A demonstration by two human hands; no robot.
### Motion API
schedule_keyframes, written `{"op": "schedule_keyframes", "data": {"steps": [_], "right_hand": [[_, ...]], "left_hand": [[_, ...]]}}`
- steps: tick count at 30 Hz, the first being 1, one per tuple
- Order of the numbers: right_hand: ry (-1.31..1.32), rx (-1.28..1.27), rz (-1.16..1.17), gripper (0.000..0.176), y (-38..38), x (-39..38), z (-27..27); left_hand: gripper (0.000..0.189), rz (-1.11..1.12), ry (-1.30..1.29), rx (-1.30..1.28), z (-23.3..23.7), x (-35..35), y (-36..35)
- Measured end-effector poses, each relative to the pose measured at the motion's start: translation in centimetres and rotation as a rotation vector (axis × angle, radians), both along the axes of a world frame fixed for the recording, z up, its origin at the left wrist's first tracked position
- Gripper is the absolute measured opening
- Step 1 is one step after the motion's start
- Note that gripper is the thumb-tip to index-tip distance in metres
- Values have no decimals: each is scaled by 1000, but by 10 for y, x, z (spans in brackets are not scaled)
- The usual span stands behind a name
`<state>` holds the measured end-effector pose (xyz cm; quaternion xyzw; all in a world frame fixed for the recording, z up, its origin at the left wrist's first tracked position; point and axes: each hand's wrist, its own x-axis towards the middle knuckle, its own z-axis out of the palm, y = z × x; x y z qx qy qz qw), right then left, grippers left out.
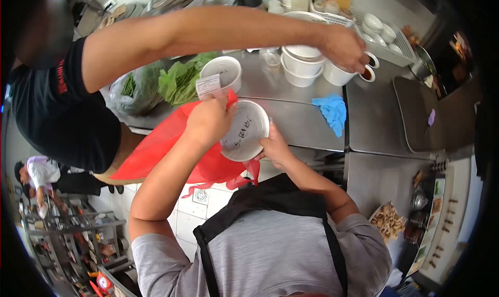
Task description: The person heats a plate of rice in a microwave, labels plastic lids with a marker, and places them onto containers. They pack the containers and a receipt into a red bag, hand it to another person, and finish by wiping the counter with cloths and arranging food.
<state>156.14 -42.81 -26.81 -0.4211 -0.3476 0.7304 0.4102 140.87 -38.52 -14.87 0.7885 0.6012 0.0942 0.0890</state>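
The lettered white tub [243, 133], just short of the desk [299, 121], lies between the left hand [209, 119], pinched closed on the red bag [165, 145] alongside, and the right hand [274, 147], curled round its edge.

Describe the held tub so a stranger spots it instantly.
Find the steel counter, then the red bag before it. By the bag's right end, the right hand grasps a white tub. Unlike the tubs on the counter, it is held, bold black writing showing.
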Motion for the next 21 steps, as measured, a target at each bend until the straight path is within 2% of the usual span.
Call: {"op": "schedule_keyframes", "data": {"steps": [3, 6, 9, 12, 13, 14, 15, 17, 19, 20, 21], "right_hand": [[-33, 111, -13, 60, -1, 11, 5], [-20, 117, -145, 54, -6, 7, 5], [-3, 111, -202, 53, -14, 10, 7], [-146, 104, -195, 51, -11, 2, -8], [-145, 278, -306, 49, -4, -8, -37], [-168, 310, -326, 49, -3, -13, -44], [-190, 322, -331, 48, -4, -11, -52], [-232, 211, -233, 48, -22, 2, -32], [-243, 149, -169, 47, -39, 17, -17], [-242, 142, -158, 47, -45, 24, -10], [-246, 146, -162, 46, -49, 30, -1]], "left_hand": [[28, -26, 106, 20, 8, 9, 3], [28, -59, 78, 82, 13, 26, 7], [29, -63, -8, 20, 24, 32, 25], [31, -247, 107, -113, -2, 56, 16], [33, -384, 99, -103, -11, 67, 5], [35, -516, 91, -96, -23, 81, -9], [37, -525, 8, -105, -45, 97, -23], [38, -682, 15, -381, -38, 126, -49], [45, -939, -24, -410, -39, 132, -78], [56, -1022, -81, -395, -33, 122, -91], [68, -1019, 45, -533, 19, 115, -97]]}}
